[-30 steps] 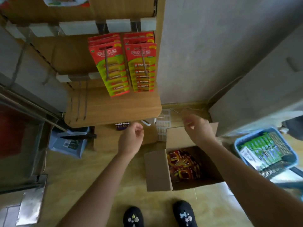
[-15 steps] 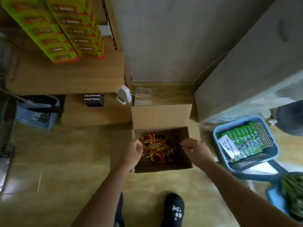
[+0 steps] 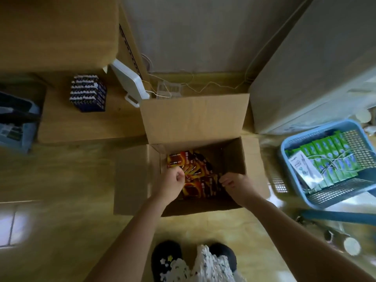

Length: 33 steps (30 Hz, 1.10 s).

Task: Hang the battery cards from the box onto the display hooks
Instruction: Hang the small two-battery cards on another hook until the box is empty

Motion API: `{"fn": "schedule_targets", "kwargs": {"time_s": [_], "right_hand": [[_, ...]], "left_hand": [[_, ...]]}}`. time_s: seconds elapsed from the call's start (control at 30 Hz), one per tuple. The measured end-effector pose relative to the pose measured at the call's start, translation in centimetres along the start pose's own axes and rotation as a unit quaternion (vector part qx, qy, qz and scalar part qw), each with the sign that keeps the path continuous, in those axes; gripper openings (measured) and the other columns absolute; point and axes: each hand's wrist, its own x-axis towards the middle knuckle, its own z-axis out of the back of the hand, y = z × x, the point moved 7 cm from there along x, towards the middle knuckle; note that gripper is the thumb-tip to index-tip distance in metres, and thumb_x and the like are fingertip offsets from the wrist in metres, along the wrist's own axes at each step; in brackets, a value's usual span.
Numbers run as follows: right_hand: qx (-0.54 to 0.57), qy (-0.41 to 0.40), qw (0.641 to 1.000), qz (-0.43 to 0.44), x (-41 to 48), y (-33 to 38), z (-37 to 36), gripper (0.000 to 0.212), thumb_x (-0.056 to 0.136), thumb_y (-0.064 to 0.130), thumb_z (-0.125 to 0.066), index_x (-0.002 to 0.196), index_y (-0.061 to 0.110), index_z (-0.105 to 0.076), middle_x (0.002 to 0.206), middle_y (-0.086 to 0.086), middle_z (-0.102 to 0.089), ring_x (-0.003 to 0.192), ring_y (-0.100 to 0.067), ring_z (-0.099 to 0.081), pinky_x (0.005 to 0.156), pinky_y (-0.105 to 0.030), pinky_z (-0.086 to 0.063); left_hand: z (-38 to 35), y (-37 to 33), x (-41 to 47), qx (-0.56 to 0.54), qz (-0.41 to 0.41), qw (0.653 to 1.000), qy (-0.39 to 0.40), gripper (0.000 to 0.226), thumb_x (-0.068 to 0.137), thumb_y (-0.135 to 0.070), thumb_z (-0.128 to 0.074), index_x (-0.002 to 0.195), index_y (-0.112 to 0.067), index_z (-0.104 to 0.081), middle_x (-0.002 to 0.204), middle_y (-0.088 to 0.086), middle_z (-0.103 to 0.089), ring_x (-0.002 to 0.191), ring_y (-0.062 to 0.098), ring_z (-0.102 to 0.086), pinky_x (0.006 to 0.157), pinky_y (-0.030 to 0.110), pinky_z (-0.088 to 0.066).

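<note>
Step in hand: fetching more stock, as I judge it — both hands are down in the open cardboard box (image 3: 193, 123) on the floor, and nothing has been lifted clear of it.

Battery cards (image 3: 200, 176): a loose, overlapping heap of red, orange and black cards on the box bottom, crowded toward its left wall and near edge; the far right corner of the box bottom shows bare cardboard.

Left hand (image 3: 172, 185): curled nearly into a fist over the left side of the heap, fingers tucked under. It touches or almost touches the cards, but I cannot tell whether a card is pinched inside the curl.

Right hand (image 3: 237, 187): at the right edge of the heap near the box's near wall, fingers bent downward with the tips at the card edges — whether they have closed on anything is not shown.

Display hooks: out of view; only the underside of a wooden shelf (image 3: 59, 31) shows at the upper left.

Nearby: a blue basket (image 3: 293, 202) of green packs on the floor, well to the right of the box.

Next move calls for: singling out a few cards from the slippery pile, squaring them so the hang holes line up, then rising toward the hooks above.

Risk: overlapping cards may drag neighbours out with them.
</note>
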Motion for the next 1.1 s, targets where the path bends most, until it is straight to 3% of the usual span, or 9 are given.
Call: {"fn": "schedule_targets", "kwargs": {"time_s": [0.1, 0.2, 0.33, 0.43, 0.57, 0.73, 0.9, 1.0, 1.1], "right_hand": [[-0.034, 0.033, 0.999, -0.003, 5.0, -2.6, -4.0, 0.030, 0.094, 0.012, -0.041, 0.108, 0.023, -0.065, 0.115, 0.000, -0.064, 0.103, -0.018, -0.061, 0.086, -0.028, -0.052], [-0.103, 0.096, 0.990, -0.004, 9.7, -4.9, -7.6, 0.028, 0.094, 0.020, -0.045, 0.119, 0.022, -0.059, 0.121, -0.002, -0.059, 0.109, -0.019, -0.058, 0.093, -0.029, -0.049], [-0.116, 0.152, 0.982, -0.005, 14.8, -7.2, -11.3, 0.031, 0.090, 0.023, -0.056, 0.120, 0.017, -0.056, 0.125, -0.005, -0.057, 0.113, -0.019, -0.055, 0.097, -0.032, -0.047], [-0.152, 0.182, 0.972, -0.004, 17.4, -8.3, -13.4, 0.043, 0.083, 0.026, -0.066, 0.124, 0.018, -0.053, 0.130, -0.003, -0.053, 0.118, -0.020, -0.051, 0.098, -0.031, -0.045], [-0.200, 0.219, 0.955, -0.013, 18.7, -9.2, -15.4, 0.065, 0.076, 0.036, -0.071, 0.133, 0.022, -0.043, 0.136, -0.002, -0.047, 0.123, -0.021, -0.047, 0.101, -0.034, -0.043], [-0.214, 0.210, 0.954, -0.018, 18.6, -8.8, -16.1, 0.056, 0.078, 0.031, -0.072, 0.126, 0.015, -0.048, 0.128, -0.004, -0.056, 0.113, -0.018, -0.058, 0.084, -0.025, -0.047], [-0.261, 0.172, 0.950, -0.021, 18.3, -8.2, -15.7, 0.061, 0.078, 0.030, -0.071, 0.131, 0.014, -0.044, 0.134, -0.006, -0.048, 0.122, -0.022, -0.049, 0.097, -0.032, -0.044], [-0.271, 0.155, 0.950, -0.028, 18.3, -7.9, -14.9, 0.056, 0.080, 0.029, -0.069, 0.129, 0.015, -0.044, 0.131, -0.006, -0.049, 0.118, -0.022, -0.051, 0.095, -0.033, -0.046], [-0.201, 0.131, 0.970, -0.025, 18.5, -7.6, -13.6, 0.040, 0.085, 0.034, -0.062, 0.120, 0.015, -0.053, 0.121, -0.005, -0.056, 0.107, -0.019, -0.056, 0.084, -0.028, -0.048]], "left_hand": [[-2.3, 2.8, 4.1, 0.030, -0.020, 0.999, -0.016, 0.017, 0.093, -0.022, -0.050, 0.106, -0.019, -0.060, 0.106, -0.003, -0.064, 0.090, 0.011, -0.059, 0.079, 0.029, -0.053], [-4.5, 5.2, 8.6, 0.053, -0.041, 0.997, -0.027, 0.023, 0.094, -0.023, -0.050, 0.114, -0.018, -0.058, 0.117, -0.003, -0.062, 0.106, 0.013, -0.058, 0.083, 0.023, -0.046], [-6.5, 7.1, 14.2, 0.103, -0.053, 0.992, -0.056, 0.033, 0.096, -0.028, -0.044, 0.128, -0.020, -0.049, 0.133, -0.001, -0.052, 0.121, 0.018, -0.049, 0.096, 0.032, -0.043], [-8.6, 7.6, 16.9, 0.149, -0.058, 0.986, -0.044, 0.045, 0.099, -0.035, -0.033, 0.141, -0.018, -0.034, 0.147, 0.001, -0.036, 0.136, 0.020, -0.033, 0.109, 0.037, -0.031], [-11.0, 8.2, 18.5, 0.227, -0.041, 0.973, 0.005, 0.051, 0.100, -0.039, -0.021, 0.144, -0.013, -0.027, 0.151, 0.006, -0.026, 0.138, 0.024, -0.026, 0.110, 0.039, -0.028], [-10.8, 8.8, 18.1, 0.259, -0.015, 0.966, -0.016, 0.060, 0.096, -0.046, -0.033, 0.144, -0.012, -0.025, 0.151, 0.011, -0.023, 0.139, 0.027, -0.024, 0.111, 0.040, -0.028], [-9.7, 9.0, 17.8, 0.257, -0.004, 0.966, 0.040, 0.067, 0.087, -0.046, -0.053, 0.142, -0.014, -0.033, 0.150, 0.010, -0.031, 0.139, 0.028, -0.025, 0.112, 0.040, -0.026], [-9.4, 9.4, 17.6, 0.273, 0.006, 0.959, 0.078, 0.066, 0.083, -0.046, -0.059, 0.138, -0.016, -0.040, 0.146, 0.008, -0.038, 0.136, 0.027, -0.030, 0.111, 0.039, -0.028], [-8.7, 9.8, 17.5, 0.299, 0.004, 0.953, 0.052, 0.068, 0.079, -0.052, -0.063, 0.133, -0.014, -0.045, 0.139, 0.007, -0.046, 0.132, 0.026, -0.037, 0.107, 0.039, -0.033]]}}
